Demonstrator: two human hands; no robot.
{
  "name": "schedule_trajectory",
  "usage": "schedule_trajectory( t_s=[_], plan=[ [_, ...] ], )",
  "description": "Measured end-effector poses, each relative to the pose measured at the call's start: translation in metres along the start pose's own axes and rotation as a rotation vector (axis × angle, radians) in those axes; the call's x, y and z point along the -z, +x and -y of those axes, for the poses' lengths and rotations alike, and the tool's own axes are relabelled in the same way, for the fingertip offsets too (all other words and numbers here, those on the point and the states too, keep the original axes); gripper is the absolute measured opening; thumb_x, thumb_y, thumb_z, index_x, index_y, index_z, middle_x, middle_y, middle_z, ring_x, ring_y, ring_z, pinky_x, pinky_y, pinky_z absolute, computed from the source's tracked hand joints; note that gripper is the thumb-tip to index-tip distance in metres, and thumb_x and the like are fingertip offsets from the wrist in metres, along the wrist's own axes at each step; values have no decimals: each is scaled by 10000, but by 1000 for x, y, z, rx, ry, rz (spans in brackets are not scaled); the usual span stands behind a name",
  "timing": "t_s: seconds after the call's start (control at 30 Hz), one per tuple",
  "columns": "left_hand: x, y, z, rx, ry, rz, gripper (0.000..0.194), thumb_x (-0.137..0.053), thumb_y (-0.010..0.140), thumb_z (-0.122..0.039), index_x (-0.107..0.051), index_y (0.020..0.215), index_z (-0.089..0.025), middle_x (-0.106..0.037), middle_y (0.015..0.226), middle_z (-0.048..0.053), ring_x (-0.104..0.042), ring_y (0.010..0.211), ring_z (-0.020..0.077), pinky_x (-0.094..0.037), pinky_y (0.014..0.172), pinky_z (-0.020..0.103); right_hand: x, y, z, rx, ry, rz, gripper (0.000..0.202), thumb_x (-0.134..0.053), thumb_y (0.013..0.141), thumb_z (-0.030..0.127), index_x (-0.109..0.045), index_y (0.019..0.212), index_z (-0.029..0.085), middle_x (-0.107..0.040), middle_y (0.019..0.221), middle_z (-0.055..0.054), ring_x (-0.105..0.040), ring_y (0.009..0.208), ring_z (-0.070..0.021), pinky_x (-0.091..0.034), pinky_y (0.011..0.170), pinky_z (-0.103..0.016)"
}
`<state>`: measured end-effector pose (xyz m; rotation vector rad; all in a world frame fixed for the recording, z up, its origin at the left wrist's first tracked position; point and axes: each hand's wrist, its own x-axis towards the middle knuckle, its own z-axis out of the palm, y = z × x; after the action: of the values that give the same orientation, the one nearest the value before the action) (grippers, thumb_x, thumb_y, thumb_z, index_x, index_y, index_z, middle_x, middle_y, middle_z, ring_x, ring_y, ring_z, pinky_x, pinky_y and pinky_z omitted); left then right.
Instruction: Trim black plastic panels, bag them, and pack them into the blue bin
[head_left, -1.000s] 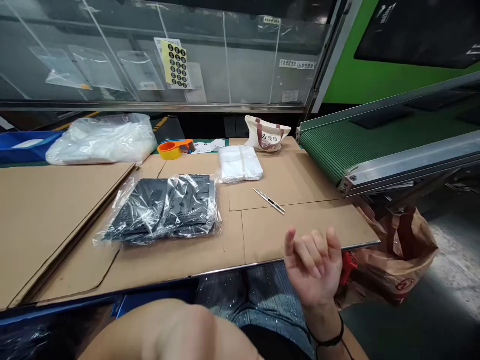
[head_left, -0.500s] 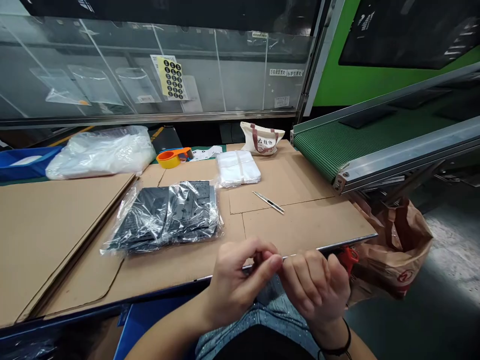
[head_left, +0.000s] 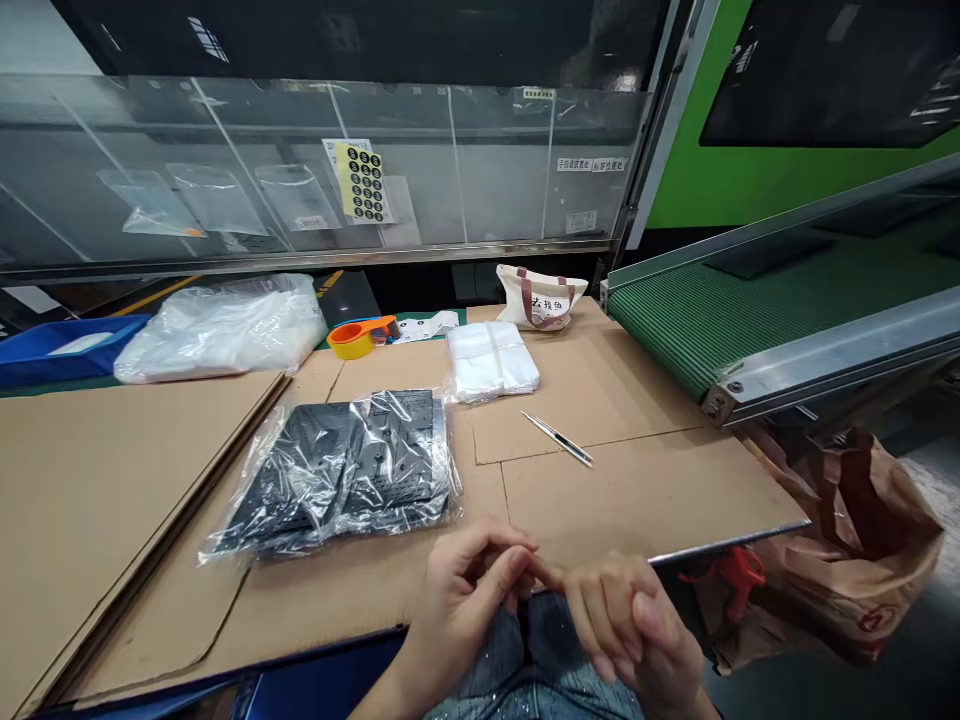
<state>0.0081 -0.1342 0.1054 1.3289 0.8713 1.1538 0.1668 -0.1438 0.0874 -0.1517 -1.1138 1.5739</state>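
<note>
My left hand [head_left: 469,590] is closed over the front edge of the cardboard-covered table, its thumb and fingers pinched at the tip of my right index finger. My right hand [head_left: 626,615] stretches that index finger toward the left hand, while its other fingers are curled in and nothing shows in them. Anything small between the fingertips is hidden. Beyond the left hand, a clear plastic bag of flat black pieces [head_left: 345,465] lies on the cardboard. A slim white-and-black utility knife [head_left: 557,438] rests farther back, touched by neither hand.
Behind stand a banded stack of white bags [head_left: 493,360], a cream pouch [head_left: 541,297], an orange tape dispenser [head_left: 362,337], a bulky plastic bundle [head_left: 225,325] and a blue tray [head_left: 64,345]. A green conveyor [head_left: 787,290] slopes down at right, above a brown paper bag [head_left: 840,560].
The view has shifted, so the table items sit lower in the picture. My hands stay together, and the right index finger now shows stretched out to the left hand's fingertips.
</note>
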Motion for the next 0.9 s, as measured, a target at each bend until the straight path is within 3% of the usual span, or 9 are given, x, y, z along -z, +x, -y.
schedule_trajectory(
  t_s=[0.17,0.33,0.5,0.6,0.7,0.77,0.83,0.9],
  plan=[
    [15,-6,29,199,-68,82,350,-557,888,-480,-584,800,-142,-635,589,31,-568,477,110,-462,444,190,19,1,-7,-163,-22,147,482,-522,879,484,-316,530,225,-343,435,94,-341,378,-78,-456,891,-400],
    [9,-13,56,68,161,-44,338,-447,951,-443,-574,818,-159,-629,625,28,-569,493,95,-448,506,182,30,-3,-12,-236,49,52,517,-532,857,536,-289,539,210,-306,440,85,-289,410,-82,-455,888,-400],
    [3,-11,74,139,146,-19,358,-402,965,-455,-565,842,-160,-663,667,50,-611,510,110,-453,504,179,44,-6,-17,-264,-2,20,479,-505,856,536,-297,573,210,-293,475,64,-277,456,-103,-448,920,-460],
    [4,-10,89,-54,401,-79,366,-322,994,-388,-559,823,-167,-656,641,50,-606,494,113,-439,482,180,50,-5,-23,-265,-18,12,469,-484,864,538,-303,581,210,-295,479,60,-291,464,-107,-432,960,-519],
    [5,-8,101,-268,762,-226,316,-299,994,-250,-559,828,-181,-637,623,39,-609,520,124,-439,506,197,51,1,-30,-218,-75,23,452,-486,882,521,-356,578,214,-353,464,52,-361,443,-109,-477,922,-535],
    [7,-3,104,-336,862,-346,275,-299,985,-194,-535,844,-190,-606,592,9,-579,476,113,-414,474,193,52,7,-34,-139,-199,30,395,-481,924,433,-447,601,209,-444,474,36,-459,453,-116,-520,891,-506],
    [11,4,103,-347,872,-425,250,-297,977,-173,-493,823,-200,-563,550,-22,-535,417,101,-381,429,189,53,14,-37,-20,-402,15,302,-461,956,324,-555,694,208,-564,548,10,-577,535,-130,-560,862,-451],
    [15,12,101,-281,874,-394,239,-313,964,-174,-473,789,-208,-546,529,-31,-527,403,105,-375,412,196,57,19,-42,130,-672,32,192,-474,956,287,-633,872,219,-684,723,-32,-679,722,-164,-572,872,-415]
  ],
)
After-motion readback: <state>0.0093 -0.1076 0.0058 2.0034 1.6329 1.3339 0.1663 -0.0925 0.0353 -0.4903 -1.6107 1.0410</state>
